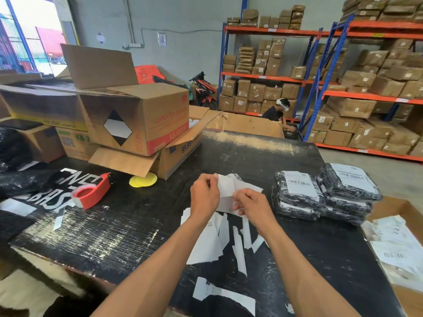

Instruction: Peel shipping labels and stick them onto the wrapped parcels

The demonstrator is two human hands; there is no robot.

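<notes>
Both hands hold a white shipping label above the middle of the black table. My left hand pinches its upper left edge. My right hand pinches its lower right part, where the sheet bends. The printed side is turned away. Two stacks of black wrapped parcels lie to the right, each with a barcode label on top. Below my hands, white backing strips and label sheets lie scattered on the table.
A red tape dispenser lies at the left, yellow discs behind it. Open cardboard boxes crowd the back left. A box of label sheets sits at the right edge. Another person crouches by the shelves.
</notes>
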